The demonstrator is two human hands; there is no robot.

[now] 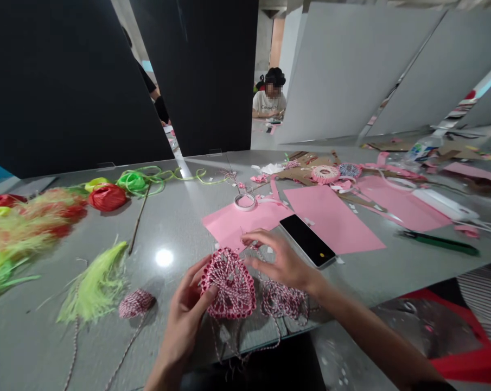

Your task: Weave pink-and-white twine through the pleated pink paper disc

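My left hand [188,304] grips a rounded triangular piece woven from pink-and-white cord [231,288], its thumb across the front. Red loops run around the edge of the piece. Just above its right side is my right hand [281,258], with thumb and forefinger apart. A thin bit of cord shows near the forefinger's tip; whether the fingers touch it I cannot tell. Below that hand lies a loose heap of the same cord [284,298], and strands hang over the table's edge.
A black phone [307,240] lies on pink paper sheets [338,217], near a tape roll [244,202]. To the right is a green cutter knife [438,243]. At left are a cord ball [136,303], green fringe [96,285] and red twine [107,197]. Black panels [212,76] stand behind.
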